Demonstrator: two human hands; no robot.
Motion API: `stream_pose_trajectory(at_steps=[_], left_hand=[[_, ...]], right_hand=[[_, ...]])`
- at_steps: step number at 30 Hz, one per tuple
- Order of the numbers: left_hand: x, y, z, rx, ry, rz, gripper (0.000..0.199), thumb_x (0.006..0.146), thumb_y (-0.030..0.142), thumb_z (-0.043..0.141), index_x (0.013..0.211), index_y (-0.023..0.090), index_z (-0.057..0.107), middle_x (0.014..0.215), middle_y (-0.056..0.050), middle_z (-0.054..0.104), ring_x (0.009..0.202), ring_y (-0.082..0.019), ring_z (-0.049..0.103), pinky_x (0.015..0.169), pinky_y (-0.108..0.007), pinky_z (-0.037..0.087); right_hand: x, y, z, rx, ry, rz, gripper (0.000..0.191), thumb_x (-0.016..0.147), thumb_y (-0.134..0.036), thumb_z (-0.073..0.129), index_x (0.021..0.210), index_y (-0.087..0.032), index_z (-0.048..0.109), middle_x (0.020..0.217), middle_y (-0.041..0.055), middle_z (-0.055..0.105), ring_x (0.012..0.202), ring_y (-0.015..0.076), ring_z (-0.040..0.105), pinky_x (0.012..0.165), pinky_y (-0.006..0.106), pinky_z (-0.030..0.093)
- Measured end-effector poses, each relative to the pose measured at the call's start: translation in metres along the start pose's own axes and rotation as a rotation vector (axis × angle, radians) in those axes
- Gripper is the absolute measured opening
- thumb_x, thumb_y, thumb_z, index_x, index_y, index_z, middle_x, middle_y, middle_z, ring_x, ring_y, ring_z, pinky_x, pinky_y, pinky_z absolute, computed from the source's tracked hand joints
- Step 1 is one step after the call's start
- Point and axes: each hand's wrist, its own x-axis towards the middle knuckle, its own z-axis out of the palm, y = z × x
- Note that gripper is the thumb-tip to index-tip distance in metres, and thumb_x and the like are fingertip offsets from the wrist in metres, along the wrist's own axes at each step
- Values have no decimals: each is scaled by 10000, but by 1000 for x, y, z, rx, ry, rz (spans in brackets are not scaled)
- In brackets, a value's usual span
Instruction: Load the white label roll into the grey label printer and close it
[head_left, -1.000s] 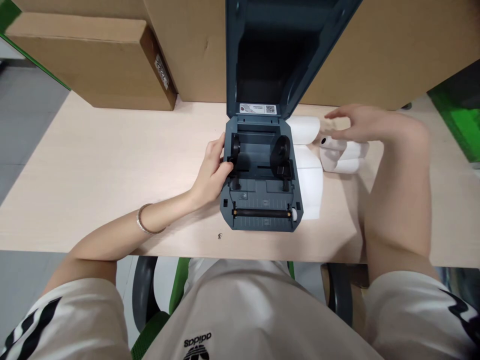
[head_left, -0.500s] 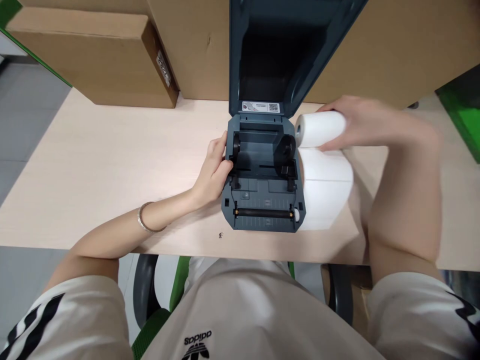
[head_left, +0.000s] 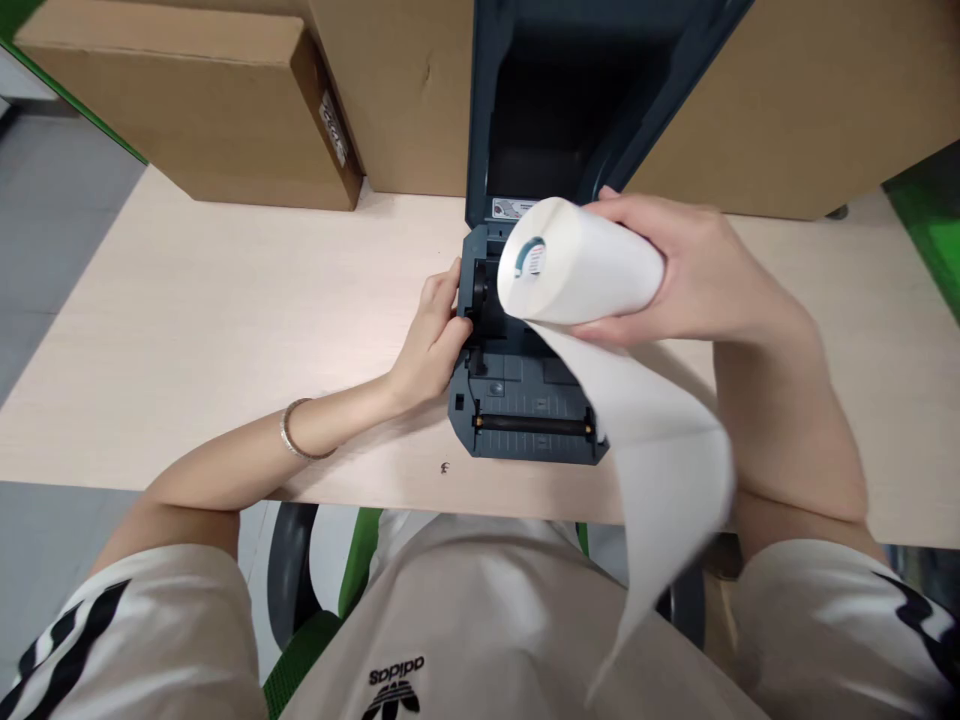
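My right hand [head_left: 675, 265] grips a white roll of label paper [head_left: 592, 265] from its right end and holds it up over the printer. A long loose strip of the paper [head_left: 667, 450] hangs from the roll, curling down past the table's front edge. Beneath the roll stands a dark blue-grey label printer [head_left: 517, 440] with its lid [head_left: 487, 110] raised at the back. The roll hides much of the printer's paper bay. My left hand [head_left: 429, 345] clasps the left side of the printer's body, thumb on its upper rim and fingers along the outer wall.
A brown cardboard box [head_left: 225, 120] stands at the back left of the pale wooden table [head_left: 285, 330]. Large cardboard panels [head_left: 795, 110] rise behind the printer. A tiny dark scrap [head_left: 445, 468] lies near the front edge. A chair armrest [head_left: 291, 575] is below the table.
My right hand has lifted the paper roll off the table, moving it left over the printer's bay. Its loose strip has risen with it and now dangles. My left hand keeps its hold.
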Motion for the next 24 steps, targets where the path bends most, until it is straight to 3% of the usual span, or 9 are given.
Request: stream_pose_trajectory(at_steps=[2, 4, 10, 12, 15, 17, 20, 22, 24], left_hand=[[0, 1, 1, -12, -2, -2, 784, 1151, 757, 483, 1818, 344, 475, 1638, -124, 656, 1562, -381, 560, 1384, -573, 467], [0, 2, 2, -15, 0, -13, 788, 1144, 734, 497, 1818, 327, 476, 1642, -130, 645, 1581, -384, 542, 1395, -576, 457], [0, -1, 5, -16, 18, -56, 805, 1111, 695, 516, 1819, 312, 474, 1609, -124, 638, 1584, -384, 531, 1390, -579, 450], [0, -1, 5, -21, 9, -56, 806, 1114, 697, 515, 1819, 309, 472, 1609, -122, 637, 1570, -382, 535, 1377, -572, 459], [1, 0, 5, -38, 2, -41, 805, 1120, 717, 515, 1813, 309, 475, 1618, -126, 632, 1559, -382, 537, 1360, -561, 471], [1, 1, 5, -43, 7, -48, 797, 1122, 730, 519, 1804, 318, 484, 1604, -125, 638, 1552, -384, 541, 1359, -560, 470], [0, 3, 5, -51, 9, -82, 784, 1121, 726, 535, 1798, 333, 492, 1587, -115, 644, 1554, -384, 541, 1378, -566, 460], [0, 3, 5, -67, 7, -96, 783, 1121, 716, 545, 1805, 339, 486, 1605, -110, 635, 1575, -384, 531, 1400, -571, 448], [0, 4, 5, -81, 9, -98, 776, 1126, 712, 550, 1810, 350, 484, 1634, -105, 626, 1606, -386, 515, 1424, -577, 431]], right_hand=[[3, 3, 14, -27, 12, -34, 702, 847, -520, 870, 1538, -485, 753, 1538, -61, 808, 1540, 449, 716, 1423, 712, 504], [5, 10, 26, -34, -13, -71, 739, 814, -501, 901, 1537, -411, 779, 1538, -30, 816, 1612, 477, 662, 1457, 762, 433], [15, 27, 55, -89, -54, -131, 649, 877, -574, 903, 1479, -341, 837, 1378, 24, 879, 1347, 438, 820, 1463, 838, 304], [17, 24, 56, -110, -43, -127, 582, 943, -588, 878, 1459, -321, 854, 1346, 50, 887, 1316, 436, 829, 1463, 845, 287], [10, 7, 48, -140, -46, -149, 524, 1023, -552, 834, 1490, -315, 846, 1454, 68, 857, 1378, 449, 807, 1474, 842, 270], [-3, -10, 39, -154, -62, -165, 520, 1071, -523, 787, 1548, -319, 819, 1547, 65, 823, 1445, 459, 780, 1468, 822, 322], [-37, -32, 30, -146, -109, -177, 572, 1159, -548, 672, 1679, -316, 737, 1624, 78, 792, 1493, 443, 766, 1368, 735, 543], [-65, -41, 32, -131, -166, -216, 724, 1177, -641, 632, 1816, -301, 603, 1725, 109, 720, 1547, 429, 738, 1266, 664, 661], [-88, -46, 41, -130, -207, -251, 941, 1142, -765, 636, 1925, -287, 429, 1851, 133, 583, 1648, 432, 651, 1258, 645, 677]])
